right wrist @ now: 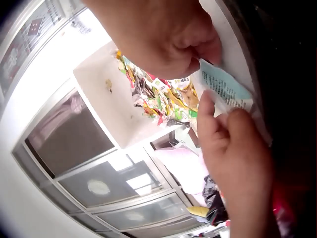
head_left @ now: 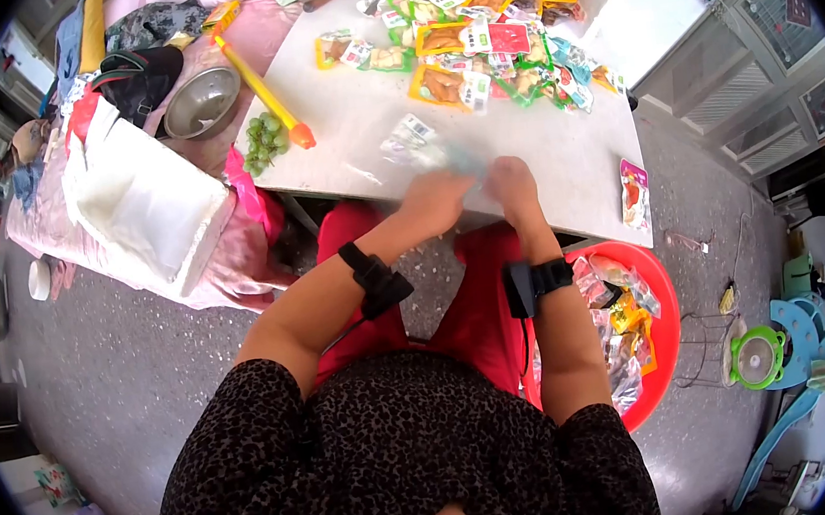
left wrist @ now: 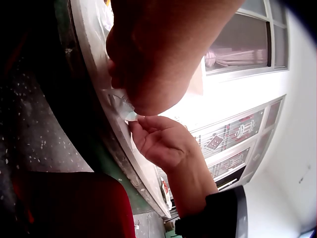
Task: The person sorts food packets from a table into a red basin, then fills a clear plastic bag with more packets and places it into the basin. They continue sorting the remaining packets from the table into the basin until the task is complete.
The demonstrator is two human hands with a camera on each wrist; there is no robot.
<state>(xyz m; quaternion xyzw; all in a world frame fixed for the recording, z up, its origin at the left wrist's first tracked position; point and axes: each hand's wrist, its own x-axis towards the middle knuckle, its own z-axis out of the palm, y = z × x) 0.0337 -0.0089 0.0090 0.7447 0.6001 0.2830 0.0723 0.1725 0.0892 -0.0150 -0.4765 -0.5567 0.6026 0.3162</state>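
Observation:
Over the near edge of the table [head_left: 342, 164], my left hand [head_left: 435, 203] and right hand [head_left: 511, 187] are close together. Between them is a small plastic packet [right wrist: 223, 84], pale blue with dark printed text. In the right wrist view, the fingers of my left hand [right wrist: 237, 148] pinch its lower side, and my right hand [right wrist: 173, 42] grips the upper corner. From the left wrist, the right hand [left wrist: 163, 141] shows its thumb and fingertips at the packet's edge. Just beyond my hands lies a clear, white-printed wrapper [head_left: 410, 139], blurred in the head view.
Many colourful snack packets [head_left: 480, 34] are heaped at the table's far side. Green grapes [head_left: 264, 140] and a yellow-orange stick [head_left: 264, 92] lie left, beside a white foam box [head_left: 151, 210]. A single packet [head_left: 634, 192] lies right; a red tub [head_left: 667, 331] of packets stands below.

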